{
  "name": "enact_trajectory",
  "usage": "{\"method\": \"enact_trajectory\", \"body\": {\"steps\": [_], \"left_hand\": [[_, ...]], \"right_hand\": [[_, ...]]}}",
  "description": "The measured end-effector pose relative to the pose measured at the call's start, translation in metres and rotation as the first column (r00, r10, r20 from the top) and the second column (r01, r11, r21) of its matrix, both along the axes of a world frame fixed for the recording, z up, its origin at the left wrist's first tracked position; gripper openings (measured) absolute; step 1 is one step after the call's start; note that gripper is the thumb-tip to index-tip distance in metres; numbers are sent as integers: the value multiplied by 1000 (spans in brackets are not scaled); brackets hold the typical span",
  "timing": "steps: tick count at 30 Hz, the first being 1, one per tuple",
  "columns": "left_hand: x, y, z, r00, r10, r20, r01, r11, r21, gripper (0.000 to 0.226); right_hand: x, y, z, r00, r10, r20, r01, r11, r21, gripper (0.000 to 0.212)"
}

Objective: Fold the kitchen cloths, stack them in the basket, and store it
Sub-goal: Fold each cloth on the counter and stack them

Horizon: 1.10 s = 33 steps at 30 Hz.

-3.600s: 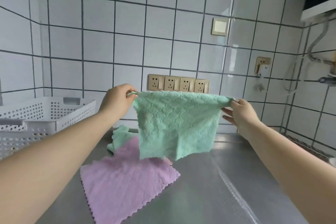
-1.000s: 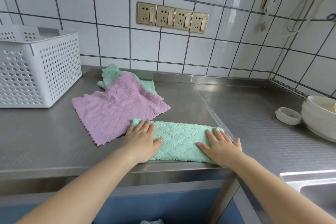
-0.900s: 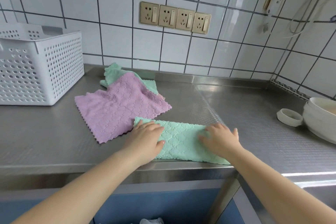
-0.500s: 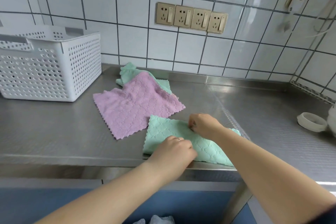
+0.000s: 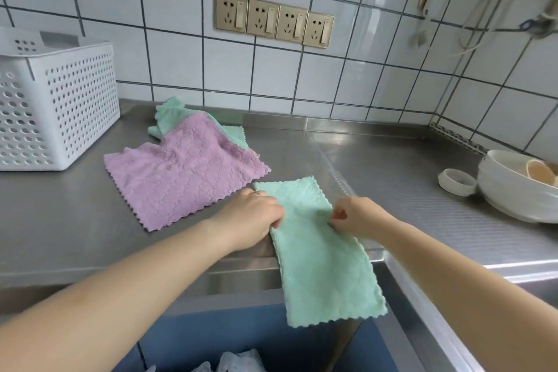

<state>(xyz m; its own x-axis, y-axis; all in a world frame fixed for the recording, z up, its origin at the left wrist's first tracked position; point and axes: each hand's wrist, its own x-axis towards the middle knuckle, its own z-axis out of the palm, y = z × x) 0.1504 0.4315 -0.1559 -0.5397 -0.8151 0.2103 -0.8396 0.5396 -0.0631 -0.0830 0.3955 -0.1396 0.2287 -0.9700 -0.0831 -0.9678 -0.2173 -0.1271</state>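
We hold the half-folded green cloth (image 5: 317,238) across the desk's (image 5: 75,220) front edge, its far end on the steel, its near half hanging over the cupboard front. Our left hand (image 5: 253,217) grips its left edge; our right hand (image 5: 359,217) pinches its right edge. The purple cloth (image 5: 181,178) lies flat just to the left, over another green cloth (image 5: 169,115) by the back edge; the white basket (image 5: 57,106) stands at the left end. Loosen either grip and the overhang could pull the cloth to the floor and undo its fold.
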Motion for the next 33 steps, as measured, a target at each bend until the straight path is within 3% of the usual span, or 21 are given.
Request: {"method": "enact_trajectory", "body": {"steps": [3,6,8,11,14,17,20,23,25,26,27,29,33], "left_hand": [[0,-10,6,1000,-6,15,6,1000,24,30],[6,-10,5,997,-68,22,69,997,-18,30],[14,-4,0,986,-160,-55,157,987,-43,38],[23,16,-4,965,-240,-105,254,955,154,62],[21,29,-6,967,-254,-7,242,911,335,76],[12,31,-12,949,-299,103,256,917,307,78],[6,32,-18,935,-309,176,257,929,265,80],[11,30,-21,943,-327,66,300,918,258,73],[14,29,-20,950,-217,-223,279,913,298,59],[15,28,-19,910,-117,-399,259,910,324,47],[13,29,-15,822,-21,-569,260,903,342,36],[6,23,-12,598,151,-787,257,894,367,21],[-6,-2,-16,361,344,-867,172,889,424,32]], "right_hand": [[-5,9,0,1000,3,1,-3,1000,16,14],[-17,16,1,996,87,23,-83,987,-137,19],[-31,23,2,971,237,-11,-233,944,-232,33],[-50,37,3,900,400,-172,-420,901,-104,62],[-54,51,-2,825,482,-296,-485,872,68,85],[-49,55,-16,743,511,-432,-544,837,53,99],[-48,52,-31,731,518,-444,-604,795,-65,106],[-51,53,-33,710,622,-331,-703,650,-287,77],[-51,58,-31,762,629,-153,-631,668,-394,50],[-50,61,-30,811,585,-6,-532,733,-424,40],[-46,63,-26,846,504,175,-405,820,-405,30],[-34,60,-21,814,334,476,-159,915,-370,16],[-8,41,-14,623,117,773,167,946,-278,10]]}}
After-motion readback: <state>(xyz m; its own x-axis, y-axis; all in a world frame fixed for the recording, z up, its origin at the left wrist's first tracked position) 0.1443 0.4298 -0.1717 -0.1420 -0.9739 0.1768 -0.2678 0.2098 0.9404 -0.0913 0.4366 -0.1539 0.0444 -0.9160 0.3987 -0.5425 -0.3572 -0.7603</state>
